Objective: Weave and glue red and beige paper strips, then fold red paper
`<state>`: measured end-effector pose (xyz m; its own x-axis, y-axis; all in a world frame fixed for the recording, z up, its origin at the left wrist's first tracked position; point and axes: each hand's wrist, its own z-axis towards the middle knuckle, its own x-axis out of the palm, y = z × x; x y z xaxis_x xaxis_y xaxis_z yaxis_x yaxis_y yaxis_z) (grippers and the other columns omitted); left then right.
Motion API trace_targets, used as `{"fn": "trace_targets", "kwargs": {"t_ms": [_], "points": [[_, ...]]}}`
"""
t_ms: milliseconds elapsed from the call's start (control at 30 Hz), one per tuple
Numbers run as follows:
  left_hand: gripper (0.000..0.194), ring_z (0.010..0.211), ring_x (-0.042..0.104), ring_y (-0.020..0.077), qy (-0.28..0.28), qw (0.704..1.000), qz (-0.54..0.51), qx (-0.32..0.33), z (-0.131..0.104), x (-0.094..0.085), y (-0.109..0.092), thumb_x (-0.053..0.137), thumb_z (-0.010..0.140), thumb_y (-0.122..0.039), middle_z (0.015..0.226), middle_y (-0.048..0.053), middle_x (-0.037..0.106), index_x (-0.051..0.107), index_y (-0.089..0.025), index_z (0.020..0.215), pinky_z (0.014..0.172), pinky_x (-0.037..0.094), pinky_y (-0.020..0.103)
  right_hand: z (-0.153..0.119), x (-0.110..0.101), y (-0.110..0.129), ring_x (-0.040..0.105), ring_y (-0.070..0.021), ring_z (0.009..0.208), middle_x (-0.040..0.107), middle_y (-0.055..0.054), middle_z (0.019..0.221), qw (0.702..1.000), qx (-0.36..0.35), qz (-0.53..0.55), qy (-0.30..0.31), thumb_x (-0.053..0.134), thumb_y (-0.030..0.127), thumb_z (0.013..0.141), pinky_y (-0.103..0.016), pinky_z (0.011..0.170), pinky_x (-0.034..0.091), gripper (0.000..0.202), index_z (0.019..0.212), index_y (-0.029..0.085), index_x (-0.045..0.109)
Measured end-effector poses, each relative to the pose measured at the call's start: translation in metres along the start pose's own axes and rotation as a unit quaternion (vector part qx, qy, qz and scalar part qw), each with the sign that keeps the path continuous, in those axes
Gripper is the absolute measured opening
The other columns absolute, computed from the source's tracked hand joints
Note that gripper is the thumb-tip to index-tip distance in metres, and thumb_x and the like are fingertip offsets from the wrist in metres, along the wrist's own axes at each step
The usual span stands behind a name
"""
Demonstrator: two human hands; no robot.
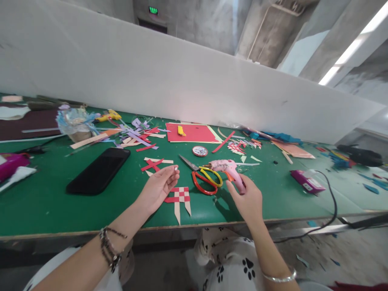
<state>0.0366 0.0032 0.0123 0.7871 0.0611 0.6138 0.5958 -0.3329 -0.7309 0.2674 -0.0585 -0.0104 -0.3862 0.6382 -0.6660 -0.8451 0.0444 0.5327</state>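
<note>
My left hand is closed in a pinch on a small white bead-like piece, too small to identify surely. Below its fingers lies a woven red and cream paper strip piece, with cream ends pointing toward the table's front edge. My right hand grips the handle of a pink glue gun, its nozzle pointing left. Scissors with one red and one yellow handle loop lie spread between my hands. Just beyond my left hand are crossed red and cream paper strips.
A black phone lies left. Behind are a round speckled dish, red paper sheets with a yellow item, and scattered strips. A yellow glue gun lies farther left. A magenta box with a cable is right.
</note>
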Motion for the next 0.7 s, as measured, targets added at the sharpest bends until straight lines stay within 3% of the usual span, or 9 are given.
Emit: {"fn": "trace_targets", "kwargs": {"t_ms": [267,700], "points": [[0.013,0.051,0.059,0.0033,-0.011,1.0,0.009,-0.011,-0.0004,0.0019,0.0005,0.057,0.077,-0.004,0.06,0.0,0.064,0.066,-0.011,0.07,0.053,0.051,0.01,0.0,-0.0002,0.0002,0.053,-0.0155,0.062,0.063,-0.005,0.08,1.0,0.0,-0.002,-0.003,0.051,0.051,0.073,-0.026,0.059,0.04,0.042,0.094,0.016,0.061],[0.011,0.053,0.06,0.0034,0.02,0.999,0.007,-0.033,-0.0013,-0.0027,0.0062,0.057,0.079,-0.01,0.066,0.001,0.065,0.067,-0.012,0.075,0.051,0.051,0.01,-0.0011,0.0006,0.0078,0.054,-0.0164,0.063,0.064,-0.006,0.08,1.0,-0.017,0.001,-0.011,0.052,0.049,0.073,-0.027,0.059,0.041,0.041,0.095,0.015,0.061]]}}
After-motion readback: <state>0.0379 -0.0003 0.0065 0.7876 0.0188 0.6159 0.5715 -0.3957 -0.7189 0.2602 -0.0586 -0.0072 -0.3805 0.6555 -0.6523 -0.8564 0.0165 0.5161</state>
